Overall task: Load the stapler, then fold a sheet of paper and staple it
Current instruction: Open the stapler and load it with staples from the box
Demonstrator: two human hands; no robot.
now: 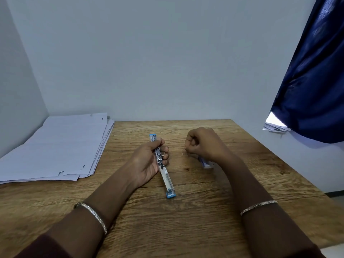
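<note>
A blue and silver stapler (168, 181) lies swung fully open on the wooden table (186, 220), its two ends pointing away from and toward me. My left hand (149, 161) grips it around the middle hinge. My right hand (202, 142) hovers to the right with curled fingers, pinching what looks like a small strip of staples (183, 152) at the fingertips. A small blue and white staple box (205, 163) sits on the table, partly hidden under my right wrist. A stack of white paper sheets (55, 149) lies at the table's left side.
A dark blue curtain (312, 81) hangs at the upper right, with some papers (275, 125) on a ledge beneath it. A pale wall stands right behind the table. The table's right edge runs diagonally near my right forearm.
</note>
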